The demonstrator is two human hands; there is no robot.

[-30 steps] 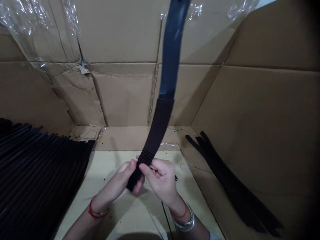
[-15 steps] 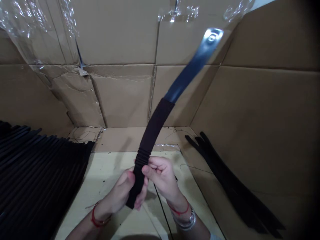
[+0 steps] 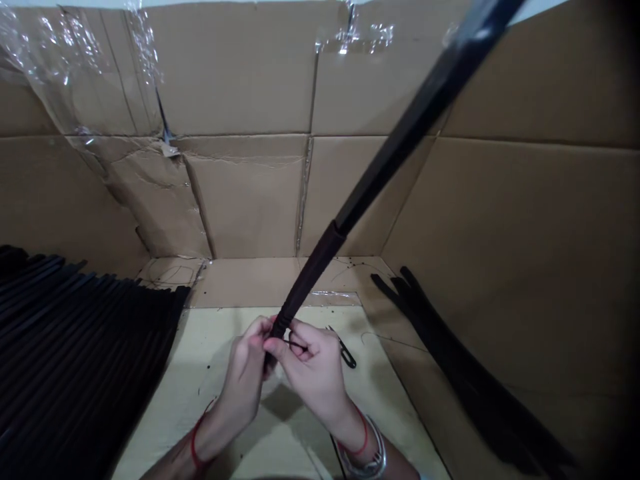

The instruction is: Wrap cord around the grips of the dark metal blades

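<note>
A long, flat, shiny dark strip [image 3: 400,147] slants from my hands to the upper right, leaving the picture at the top. Around its lower part sits a dark fabric sleeve [image 3: 314,268], bunched into folds near my fingers. My left hand [image 3: 245,367] is closed on the sleeve's lower end from the left. Opposite it, my right hand [image 3: 315,363] pinches the sleeve just below the folds with thumb and fingers. A thin black cord [image 3: 296,345] shows by the right fingers; whether they grip it I cannot tell. The sleeve's bottom end is mostly hidden by the hands.
Many dark strips [image 3: 90,360] lie in a stack at the left. Several more black strips [image 3: 465,373] lean along the right cardboard wall [image 3: 540,233]. A small black-handled tool [image 3: 347,353] rests on the pale board [image 3: 215,393] beside my right hand. Cardboard also rises behind.
The strip has turned from its broad face to nearly edge-on, and its upper end has come closer and out of the picture. Both hands have shifted their grip; the small tool is now uncovered.
</note>
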